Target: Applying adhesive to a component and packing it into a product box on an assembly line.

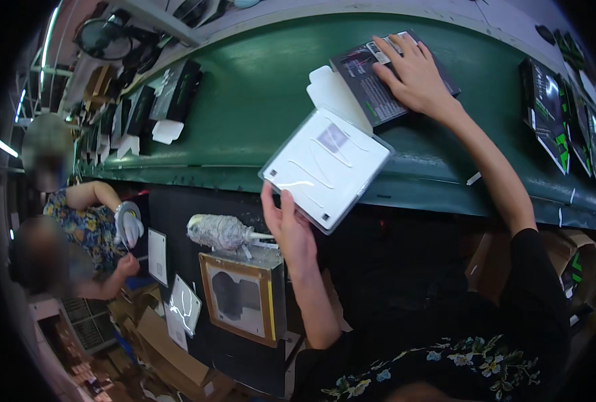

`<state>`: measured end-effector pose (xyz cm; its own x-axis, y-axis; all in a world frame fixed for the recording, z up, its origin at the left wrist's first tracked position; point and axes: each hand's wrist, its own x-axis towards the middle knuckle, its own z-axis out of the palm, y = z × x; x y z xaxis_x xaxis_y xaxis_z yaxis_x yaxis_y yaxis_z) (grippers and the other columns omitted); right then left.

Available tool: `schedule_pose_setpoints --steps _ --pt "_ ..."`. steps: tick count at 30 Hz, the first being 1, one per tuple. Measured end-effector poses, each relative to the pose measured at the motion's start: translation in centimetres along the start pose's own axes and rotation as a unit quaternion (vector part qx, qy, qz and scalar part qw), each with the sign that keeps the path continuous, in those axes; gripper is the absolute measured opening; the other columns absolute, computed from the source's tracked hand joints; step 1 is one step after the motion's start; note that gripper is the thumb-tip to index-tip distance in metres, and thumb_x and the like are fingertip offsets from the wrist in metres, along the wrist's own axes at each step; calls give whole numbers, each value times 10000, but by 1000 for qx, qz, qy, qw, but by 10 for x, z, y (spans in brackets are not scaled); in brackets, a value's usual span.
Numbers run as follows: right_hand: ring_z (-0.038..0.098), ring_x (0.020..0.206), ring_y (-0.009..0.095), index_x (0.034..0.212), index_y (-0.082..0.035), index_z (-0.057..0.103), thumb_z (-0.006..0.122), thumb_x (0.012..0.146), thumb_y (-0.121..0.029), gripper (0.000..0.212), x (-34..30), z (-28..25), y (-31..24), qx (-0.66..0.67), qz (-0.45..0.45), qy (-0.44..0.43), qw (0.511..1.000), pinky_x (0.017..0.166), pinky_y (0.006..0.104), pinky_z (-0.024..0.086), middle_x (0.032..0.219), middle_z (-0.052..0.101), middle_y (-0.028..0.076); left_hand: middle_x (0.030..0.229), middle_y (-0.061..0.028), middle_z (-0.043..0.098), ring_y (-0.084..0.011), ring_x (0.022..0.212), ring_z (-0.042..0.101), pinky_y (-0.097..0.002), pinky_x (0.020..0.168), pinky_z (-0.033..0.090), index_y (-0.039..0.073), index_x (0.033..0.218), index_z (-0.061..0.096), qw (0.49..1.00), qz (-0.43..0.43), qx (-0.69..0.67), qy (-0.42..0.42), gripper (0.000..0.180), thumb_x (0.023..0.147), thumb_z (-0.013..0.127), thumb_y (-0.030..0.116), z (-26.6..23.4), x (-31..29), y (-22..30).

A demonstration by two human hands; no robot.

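A flat square package (pixel 331 164), white under a clear plastic cover, is tilted in front of me. My left hand (pixel 292 234) grips its near left corner, the thumb at the edge and the other fingers partly hidden beneath. Its far edge meets the unfolded white flap of a black printed box (pixel 385 80) on the green conveyor belt. On top of that box lies my right hand (pixel 408 77), palm down with the fingers stretched out and spread. Whether the package's edge is inside the box mouth, I cannot tell.
More black boxes (pixel 174 94) stand on the green belt (pixel 257 87) at the left, others (pixel 546 110) at the right. Below the belt are a wrapped roll (pixel 217 231), a wooden-framed screen (pixel 241 298) and white panels (pixel 184 305). A co-worker's hand (pixel 129 264) is at the left.
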<state>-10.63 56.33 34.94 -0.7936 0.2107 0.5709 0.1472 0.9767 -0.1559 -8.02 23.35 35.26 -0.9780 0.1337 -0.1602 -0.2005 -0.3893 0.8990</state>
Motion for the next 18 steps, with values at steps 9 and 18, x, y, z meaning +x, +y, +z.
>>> schedule_pose_setpoints --steps 9,18 --pt "426 1353 373 1287 -72 614 469 998 -454 500 10 -6 50 106 -87 -70 988 1166 456 276 1397 540 159 1239 -149 608 -173 1049 652 -302 823 575 -3 1434 368 988 -77 113 -70 437 1022 487 82 31 54 8" --pt "437 1332 402 1269 -115 629 426 999 -493 507 3 3 49 -4 18 -2 1000 1111 534 294 1423 512 157 1284 -197 567 -233 1118 630 -362 905 565 -10 1445 326 988 -69 121 -64 423 1046 418 97 63 68 -12"
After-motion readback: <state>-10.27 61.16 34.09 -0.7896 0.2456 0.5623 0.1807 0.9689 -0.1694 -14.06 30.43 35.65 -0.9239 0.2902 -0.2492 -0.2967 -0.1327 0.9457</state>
